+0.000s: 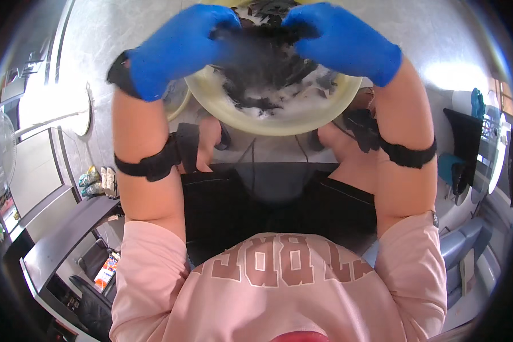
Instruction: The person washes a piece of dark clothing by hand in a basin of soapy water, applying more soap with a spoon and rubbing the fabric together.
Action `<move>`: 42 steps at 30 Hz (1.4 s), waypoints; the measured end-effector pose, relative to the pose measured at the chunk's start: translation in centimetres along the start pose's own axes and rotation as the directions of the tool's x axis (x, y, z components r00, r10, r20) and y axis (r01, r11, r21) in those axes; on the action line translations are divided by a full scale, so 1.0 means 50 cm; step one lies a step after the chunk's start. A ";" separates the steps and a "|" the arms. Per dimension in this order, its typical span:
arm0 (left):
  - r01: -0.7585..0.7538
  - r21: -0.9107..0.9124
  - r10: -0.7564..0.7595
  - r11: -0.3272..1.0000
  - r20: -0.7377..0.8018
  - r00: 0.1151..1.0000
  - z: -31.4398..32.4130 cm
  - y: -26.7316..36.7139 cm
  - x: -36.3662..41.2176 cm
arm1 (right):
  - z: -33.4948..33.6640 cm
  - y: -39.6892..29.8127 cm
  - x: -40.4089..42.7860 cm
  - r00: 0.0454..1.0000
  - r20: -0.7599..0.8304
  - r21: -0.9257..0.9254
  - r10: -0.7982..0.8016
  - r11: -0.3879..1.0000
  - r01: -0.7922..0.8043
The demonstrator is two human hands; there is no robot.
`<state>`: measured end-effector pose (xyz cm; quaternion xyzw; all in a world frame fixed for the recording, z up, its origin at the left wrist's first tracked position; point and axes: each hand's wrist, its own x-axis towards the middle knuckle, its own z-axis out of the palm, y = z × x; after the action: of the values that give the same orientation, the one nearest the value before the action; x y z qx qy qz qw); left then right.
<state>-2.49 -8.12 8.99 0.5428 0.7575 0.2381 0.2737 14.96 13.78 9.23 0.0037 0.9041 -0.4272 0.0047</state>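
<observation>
My left hand [188, 45], in a blue rubber glove, grips one side of a dark wet cloth [263, 55] at the top of the head view. In a matching glove, my right hand [346, 45] has hold of the cloth's other side. The dark cloth is stretched between them and partly blurred. Below it stands a pale yellow round basin [273, 128] holding white suds [299, 100] and more dark fabric. Most of my fingertips are hidden by the cloth and gloves.
The basin stands on the grey tiled floor [414, 25] between my feet. Another pale yellow curved rim [181, 104] shows to its left. Farther left are shoes [98, 181], a dark desk [68, 235] and a fan [2, 154]. A grey sofa [461, 243] stands at right.
</observation>
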 end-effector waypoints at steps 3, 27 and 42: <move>-0.091 -0.060 0.081 0.994 -0.153 0.985 -0.055 0.076 -0.038 | -0.051 -0.081 -0.007 0.997 0.071 -0.006 -0.034 0.999 0.034; 0.290 -0.091 -0.191 0.953 0.563 0.804 0.410 -0.220 0.120 | 0.293 0.260 0.079 0.661 0.588 -0.369 0.467 0.881 -0.295; -0.009 0.092 -0.014 0.996 0.250 0.968 0.129 -0.108 0.067 | 0.077 0.146 0.043 0.952 0.275 -0.172 0.133 0.981 -0.087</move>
<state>-2.76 -6.13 0.18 0.5796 0.7278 0.1323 0.3419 12.92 15.46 1.14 -0.0079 0.9233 -0.3494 0.1591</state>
